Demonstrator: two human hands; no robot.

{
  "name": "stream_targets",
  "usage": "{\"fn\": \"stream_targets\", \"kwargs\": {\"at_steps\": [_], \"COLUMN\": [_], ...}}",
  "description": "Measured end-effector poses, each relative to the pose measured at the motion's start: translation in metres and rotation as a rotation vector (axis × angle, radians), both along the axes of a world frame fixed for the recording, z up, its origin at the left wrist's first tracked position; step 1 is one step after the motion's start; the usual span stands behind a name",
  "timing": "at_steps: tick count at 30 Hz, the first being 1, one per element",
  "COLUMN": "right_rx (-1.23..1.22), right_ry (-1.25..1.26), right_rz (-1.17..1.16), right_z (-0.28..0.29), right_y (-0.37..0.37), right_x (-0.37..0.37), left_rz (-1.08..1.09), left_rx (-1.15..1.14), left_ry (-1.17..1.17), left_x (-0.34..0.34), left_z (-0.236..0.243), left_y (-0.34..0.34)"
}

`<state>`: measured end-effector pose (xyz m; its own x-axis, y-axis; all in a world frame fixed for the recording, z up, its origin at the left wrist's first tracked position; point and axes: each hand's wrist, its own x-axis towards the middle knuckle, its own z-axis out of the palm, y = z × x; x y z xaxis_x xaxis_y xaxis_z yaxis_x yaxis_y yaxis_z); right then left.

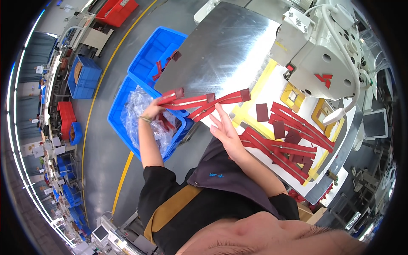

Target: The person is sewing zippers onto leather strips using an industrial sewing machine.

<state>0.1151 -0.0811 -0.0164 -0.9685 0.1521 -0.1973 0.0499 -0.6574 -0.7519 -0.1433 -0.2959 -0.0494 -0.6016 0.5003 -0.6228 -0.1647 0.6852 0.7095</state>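
Observation:
My left hand [153, 109] is closed on the near ends of several red zippers [193, 102], over the front edge of the metal table and beside a blue bin. Dark red patches sit on the zippers' far ends. My right hand [225, 129] has its fingers apart, with the fingertips by the underside of the rightmost held zipper; whether they touch it I cannot tell. Right of that hand, more red zippers [278, 146] lie crossed on the white worktop, among loose dark red rectangular patches [262, 112].
A white sewing machine [314, 63] stands over the worktop at the right, with yellow frames [321, 112] beneath. The shiny metal table [221, 46] stretches away ahead. Blue bins [111, 121] stand at the left, the nearer holding clear plastic bags [135, 127].

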Motion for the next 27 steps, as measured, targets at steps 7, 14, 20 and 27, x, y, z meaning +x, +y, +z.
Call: {"fn": "stream_targets", "kwargs": {"at_steps": [7,14,20,27], "right_rx": [0.109,0.094,0.145,0.554], "right_ry": [0.095,0.1,0.179,0.218], "right_rz": [0.064,0.052,-0.047,0.006], "right_z": [0.003,-0.001,0.003,0.012], "right_y": [-0.012,-0.014,-0.005,0.006], "right_x": [-0.001,-0.006,0.011,0.028], "left_rz": [0.209,-0.286,-0.813,-0.804], "left_rx": [0.384,0.181,0.148,0.148], "left_ry": [0.719,1.285,0.757,0.78], "left_x": [-0.078,0.0,0.074,0.074], "left_z": [0.063,0.08,0.07,0.072], "left_y": [-0.002,0.103,0.095,0.077]}}
